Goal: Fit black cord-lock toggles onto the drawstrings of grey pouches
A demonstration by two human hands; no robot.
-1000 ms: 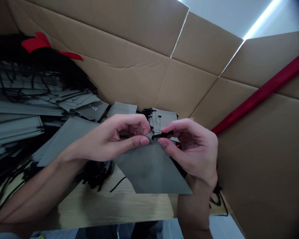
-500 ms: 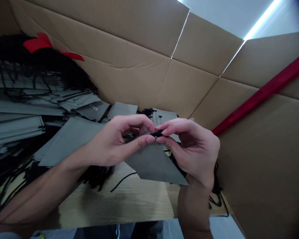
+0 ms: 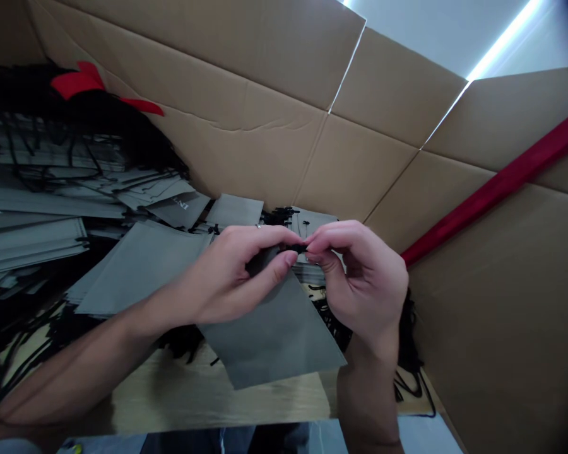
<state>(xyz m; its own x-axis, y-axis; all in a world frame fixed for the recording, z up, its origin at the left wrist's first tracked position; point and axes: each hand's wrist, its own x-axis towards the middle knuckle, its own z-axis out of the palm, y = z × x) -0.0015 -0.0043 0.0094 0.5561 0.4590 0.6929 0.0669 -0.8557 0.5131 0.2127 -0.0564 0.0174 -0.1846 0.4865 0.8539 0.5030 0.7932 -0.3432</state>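
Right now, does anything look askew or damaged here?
Mostly untidiness: at left, grey flat pieces lie in uneven, fanned piles with black cords straggling among them. The cardboard behind has a wavy crease, odd against its straight folds. The held grey piece shows no visible damage, though its top edge is partly hidden.

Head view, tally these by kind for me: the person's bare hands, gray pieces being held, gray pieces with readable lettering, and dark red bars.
Left hand and right hand: 2
Held gray piece: 1
Lettered gray piece: 1
Dark red bar: 1
Total: 5
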